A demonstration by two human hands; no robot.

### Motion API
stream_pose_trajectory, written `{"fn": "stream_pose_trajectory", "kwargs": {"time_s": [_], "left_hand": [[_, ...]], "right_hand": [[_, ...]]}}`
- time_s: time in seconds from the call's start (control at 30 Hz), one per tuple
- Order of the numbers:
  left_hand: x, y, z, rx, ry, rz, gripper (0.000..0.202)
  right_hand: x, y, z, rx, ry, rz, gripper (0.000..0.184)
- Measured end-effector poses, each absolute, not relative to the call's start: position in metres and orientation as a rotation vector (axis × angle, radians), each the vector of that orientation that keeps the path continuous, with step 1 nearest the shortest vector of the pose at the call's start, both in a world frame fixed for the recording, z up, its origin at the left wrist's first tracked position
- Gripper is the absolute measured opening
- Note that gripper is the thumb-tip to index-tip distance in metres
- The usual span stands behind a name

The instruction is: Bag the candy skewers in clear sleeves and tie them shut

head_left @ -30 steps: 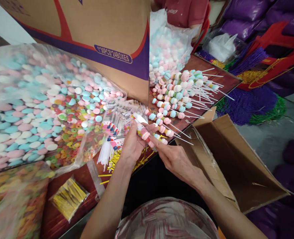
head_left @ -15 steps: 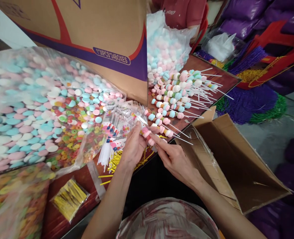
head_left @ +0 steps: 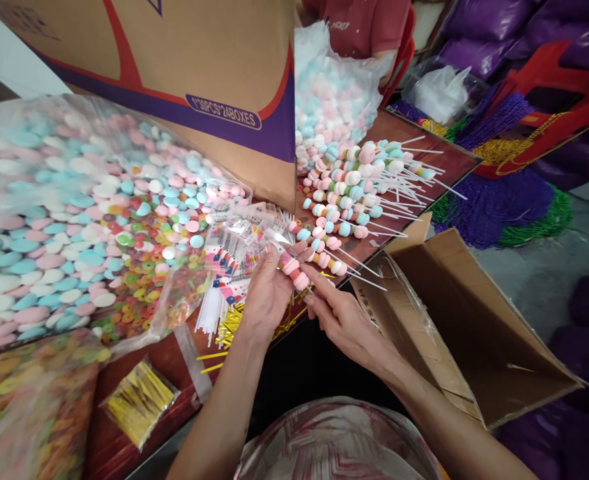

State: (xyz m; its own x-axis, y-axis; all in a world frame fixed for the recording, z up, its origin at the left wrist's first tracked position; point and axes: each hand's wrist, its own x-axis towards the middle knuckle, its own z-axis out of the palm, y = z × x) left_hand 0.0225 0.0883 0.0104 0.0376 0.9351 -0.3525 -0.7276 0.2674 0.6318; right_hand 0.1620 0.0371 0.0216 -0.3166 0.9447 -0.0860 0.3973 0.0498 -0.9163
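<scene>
Between my hands is a candy skewer (head_left: 295,271) with pink and reddish pieces on a white stick, tilted with its stick end toward me. My left hand (head_left: 267,290) is closed around its far part, the thumb lying along a clear printed plastic sleeve (head_left: 274,237) that seems to cover the tip. The fingers of my right hand (head_left: 342,313) pinch the near end by the stick. Under my left hand lies a pile of clear printed bags (head_left: 234,250), with white sticks (head_left: 209,313) and gold twist ties (head_left: 229,325) beside it.
Finished-looking candy skewers (head_left: 354,183) are piled at the right. Loose marshmallow candies (head_left: 49,267) and gummy rings (head_left: 144,293) lie in bags at the left. A large carton (head_left: 199,60) stands behind; an open cardboard box (head_left: 474,320) sits right. A person in a red shirt (head_left: 359,27) sits beyond.
The candy skewer shows more plainly between my hands. My right hand has drawn slightly down toward the stick end, its fingers more bent. My left hand has shifted only a little.
</scene>
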Motion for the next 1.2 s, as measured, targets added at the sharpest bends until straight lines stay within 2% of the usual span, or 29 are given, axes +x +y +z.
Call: {"fn": "stream_pose_trajectory", "kwargs": {"time_s": [0.33,0.43,0.5,0.7,0.87,1.1,1.2], "left_hand": [[0.030,0.082,0.022,0.412,0.775,1.256,0.015],[0.025,0.083,0.023,0.447,0.730,1.230,0.023],[0.020,0.083,0.022,0.475,0.741,1.252,0.026],[0.012,0.084,0.018,0.544,0.850,1.261,0.018],[0.010,0.085,0.017,0.507,0.865,1.222,0.017],[0.012,0.082,0.015,0.564,0.882,1.198,0.021],[0.013,0.080,0.012,0.591,0.888,1.193,0.023]], "right_hand": [[0.149,0.050,0.023,-1.123,-0.878,1.713,0.041],[0.150,0.053,0.025,-1.025,-0.649,1.838,0.038],[0.153,0.053,0.025,-0.997,-0.599,1.902,0.034],[0.164,0.056,0.020,-0.918,-0.536,2.091,0.028],[0.172,0.063,0.019,-0.816,-0.364,2.275,0.032],[0.166,0.065,0.019,-0.887,-0.383,2.196,0.032],[0.156,0.062,0.018,-0.990,-0.548,2.023,0.030]]}}
